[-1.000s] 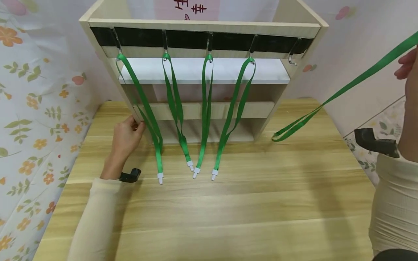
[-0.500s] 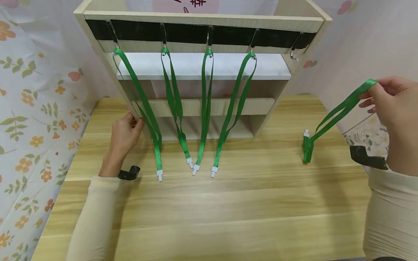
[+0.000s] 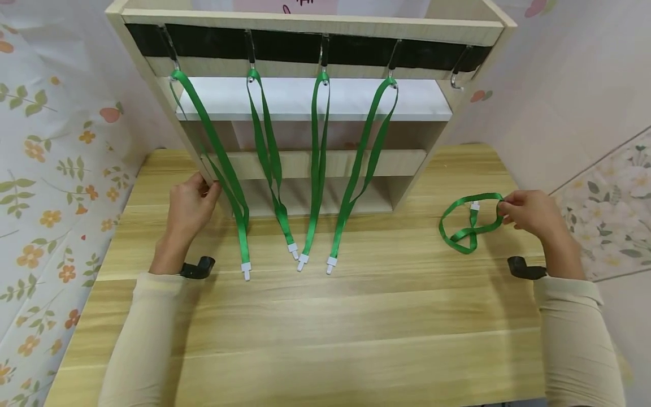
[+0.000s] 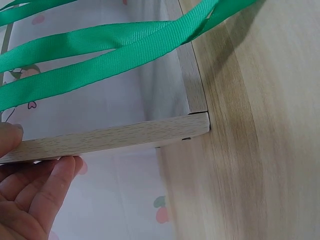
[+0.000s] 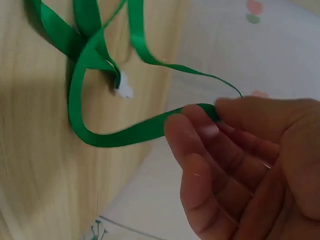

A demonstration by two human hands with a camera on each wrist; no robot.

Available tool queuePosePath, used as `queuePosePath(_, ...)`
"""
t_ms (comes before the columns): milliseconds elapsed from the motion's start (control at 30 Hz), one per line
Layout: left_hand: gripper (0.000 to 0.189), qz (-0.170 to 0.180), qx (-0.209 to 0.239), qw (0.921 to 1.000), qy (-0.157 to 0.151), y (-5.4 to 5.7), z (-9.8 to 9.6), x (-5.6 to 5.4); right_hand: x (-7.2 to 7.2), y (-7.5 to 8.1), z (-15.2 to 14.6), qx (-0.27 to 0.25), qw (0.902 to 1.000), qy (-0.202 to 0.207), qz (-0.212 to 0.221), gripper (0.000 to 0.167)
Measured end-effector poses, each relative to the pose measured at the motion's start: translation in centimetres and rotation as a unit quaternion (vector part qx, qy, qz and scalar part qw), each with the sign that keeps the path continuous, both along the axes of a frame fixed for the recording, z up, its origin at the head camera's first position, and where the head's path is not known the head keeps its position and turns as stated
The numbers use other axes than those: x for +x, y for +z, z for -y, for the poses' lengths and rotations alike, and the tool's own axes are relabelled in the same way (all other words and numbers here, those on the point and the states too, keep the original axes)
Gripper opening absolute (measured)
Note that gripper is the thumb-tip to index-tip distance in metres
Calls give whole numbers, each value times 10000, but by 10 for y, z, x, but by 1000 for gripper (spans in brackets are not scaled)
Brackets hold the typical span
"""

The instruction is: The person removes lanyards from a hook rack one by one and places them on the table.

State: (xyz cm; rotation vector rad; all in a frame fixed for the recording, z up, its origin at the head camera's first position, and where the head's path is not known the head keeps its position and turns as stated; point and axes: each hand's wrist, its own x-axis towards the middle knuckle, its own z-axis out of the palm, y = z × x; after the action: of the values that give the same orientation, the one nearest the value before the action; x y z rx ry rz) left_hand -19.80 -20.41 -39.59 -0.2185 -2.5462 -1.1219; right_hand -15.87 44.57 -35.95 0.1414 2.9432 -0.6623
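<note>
My left hand [image 3: 190, 206] grips the left side panel of the wooden rack [image 3: 310, 161], thumb on one face and fingers on the other; the left wrist view shows the panel edge [image 4: 110, 137] between them. At the right of the table, my right hand [image 3: 534, 212] pinches the loop of a green lanyard [image 3: 458, 200] between thumb and fingers. That lanyard lies in a loose coil, its white clip [image 3: 474, 206] pointing to the back. Several more green lanyards [image 3: 213, 135] hang from hooks on the rack, their white clips [image 3: 246, 267] lying on the table.
A black strip [image 3: 290, 44] along the rack's top front carries the hooks; the far right hook [image 3: 456, 79] bears no lanyard. The wooden table [image 3: 325, 328] extends in front. Flowered cloth [image 3: 56, 198] covers the left wall, and a pale wall stands at the right.
My right hand has come down and inward from the upper right, lowering the green lanyard so it coils on the table. The left hand stays on the rack. The view has shifted slightly.
</note>
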Motion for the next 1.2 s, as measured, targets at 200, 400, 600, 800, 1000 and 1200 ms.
queuePosePath(200,24,-46,6,10000,-34,0,1,-1,-4,14,24,205,9961,32,-856,41)
queuePosePath(400,21,-168,21,9999,-17,-2,2,0,-3,56,87,-382,9639,40,-2636,35)
queuePosePath(600,21,-189,62,9998,15,-5,-1,0,-1,86,157,-1078,8982,573,-4223,25)
queuePosePath(800,22,-108,9,9999,73,-4,0,1,-7,106,206,-1153,8793,1124,-4483,25)
queuePosePath(1000,24,-26,-18,10000,76,-3,0,2,-21,115,234,-904,8616,1564,-4744,28)
queuePosePath(1200,24,-36,-41,10000,75,-1,-1,2,-27,119,254,-581,8670,1541,-4703,36)
